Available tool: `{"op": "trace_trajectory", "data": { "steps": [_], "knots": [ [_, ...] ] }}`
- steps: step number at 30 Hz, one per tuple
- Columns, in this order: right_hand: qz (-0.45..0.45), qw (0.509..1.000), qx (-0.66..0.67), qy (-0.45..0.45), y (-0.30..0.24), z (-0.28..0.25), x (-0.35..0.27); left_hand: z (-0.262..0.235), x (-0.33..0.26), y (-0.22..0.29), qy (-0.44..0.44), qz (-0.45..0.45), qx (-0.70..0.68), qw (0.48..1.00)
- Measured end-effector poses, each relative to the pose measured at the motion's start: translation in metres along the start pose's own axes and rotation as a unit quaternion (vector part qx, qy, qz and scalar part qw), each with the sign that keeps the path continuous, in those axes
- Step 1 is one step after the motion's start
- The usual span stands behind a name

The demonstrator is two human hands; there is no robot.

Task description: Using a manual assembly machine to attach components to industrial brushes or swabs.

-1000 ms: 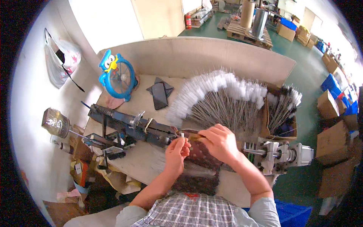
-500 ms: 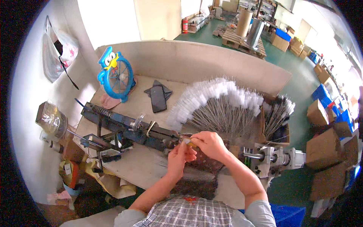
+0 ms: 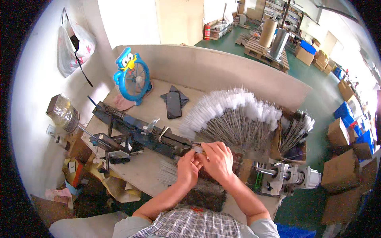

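Observation:
My left hand point(image 3: 187, 169) and my right hand point(image 3: 218, 162) meet at the right end of a long black machine bar point(image 3: 151, 133). Fingers of both are closed together around a small whitish piece point(image 3: 197, 149), too small and covered to name. Just behind them fans out a big pile of wire brushes point(image 3: 234, 115) with white bristle tips and thin metal stems. Left of my left wrist lies a bunch of thin wires point(image 3: 168, 173). To the right of my right hand stands a metal spindle unit point(image 3: 287, 174).
A blue cartoon-bird fan point(image 3: 135, 79) and a dark phone point(image 3: 174, 105) are on the table behind the bar. A carton with dark-stemmed brushes point(image 3: 295, 131) stands at the right. A low board point(image 3: 214, 65) edges the table's back. Cardboard boxes point(image 3: 343, 170) stack up far right.
My right hand has come down and in against my left, its fingers now bent over the small piece. My left fingers have curled closer. The whole view has shifted slightly.

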State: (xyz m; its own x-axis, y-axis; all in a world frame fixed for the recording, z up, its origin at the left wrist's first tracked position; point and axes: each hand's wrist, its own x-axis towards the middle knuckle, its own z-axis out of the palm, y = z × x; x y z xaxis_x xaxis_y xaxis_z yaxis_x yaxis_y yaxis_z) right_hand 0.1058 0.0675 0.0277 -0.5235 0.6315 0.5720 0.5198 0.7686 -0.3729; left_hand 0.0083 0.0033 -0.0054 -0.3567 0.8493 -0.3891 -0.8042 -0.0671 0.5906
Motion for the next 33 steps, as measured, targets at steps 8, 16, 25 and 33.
{"op": "trace_trajectory", "data": {
  "steps": [8, 16, 25, 33],
  "knots": [
    [-0.062, 0.998, 0.01, -0.008, 0.004, -0.012, -0.002, 0.009, -0.002, -0.001, 0.028, 0.063, -0.002, 0.998],
    [-0.038, 0.998, 0.037, 0.014, 0.016, -0.021, -0.01, 0.026, -0.007, -0.001, 0.048, 0.076, 0.03, 0.996],
    [-0.025, 0.999, 0.043, -0.003, 0.009, -0.017, -0.007, 0.011, -0.001, -0.005, 0.031, 0.043, -0.01, 0.999],
    [-0.015, 0.999, 0.044, 0.02, 0.002, -0.016, -0.007, 0.016, -0.009, 0.004, 0.026, 0.037, -0.005, 0.999]
  ]
}}
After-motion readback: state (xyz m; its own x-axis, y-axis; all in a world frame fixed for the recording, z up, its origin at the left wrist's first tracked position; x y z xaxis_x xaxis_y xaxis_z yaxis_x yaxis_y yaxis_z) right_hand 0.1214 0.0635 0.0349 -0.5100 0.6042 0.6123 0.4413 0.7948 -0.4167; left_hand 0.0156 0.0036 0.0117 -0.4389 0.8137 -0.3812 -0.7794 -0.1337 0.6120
